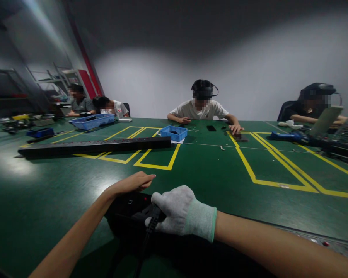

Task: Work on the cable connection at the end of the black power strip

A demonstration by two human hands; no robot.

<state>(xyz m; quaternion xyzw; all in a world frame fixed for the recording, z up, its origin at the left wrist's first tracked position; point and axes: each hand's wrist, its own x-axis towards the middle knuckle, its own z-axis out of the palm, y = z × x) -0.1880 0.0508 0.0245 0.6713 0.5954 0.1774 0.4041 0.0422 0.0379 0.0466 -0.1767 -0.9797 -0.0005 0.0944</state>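
My right hand (178, 210), in a white knit glove with a green cuff, is closed round a black plug with a ribbed cable (150, 227) at the top of a black device (127, 210) on the green table (208, 185). My bare left hand (132, 183) rests on the far edge of that device, fingers held together and stretched out flat. A small red light shows on the device between the two hands. The cable runs down toward me and off the bottom of the view.
A long black bar (95, 146) lies across the table at the left. Blue trays (174, 133) (92, 121) stand farther back. Yellow tape lines (249, 166) mark out boxes. Several other people sit at the far side and corners, working with small parts.
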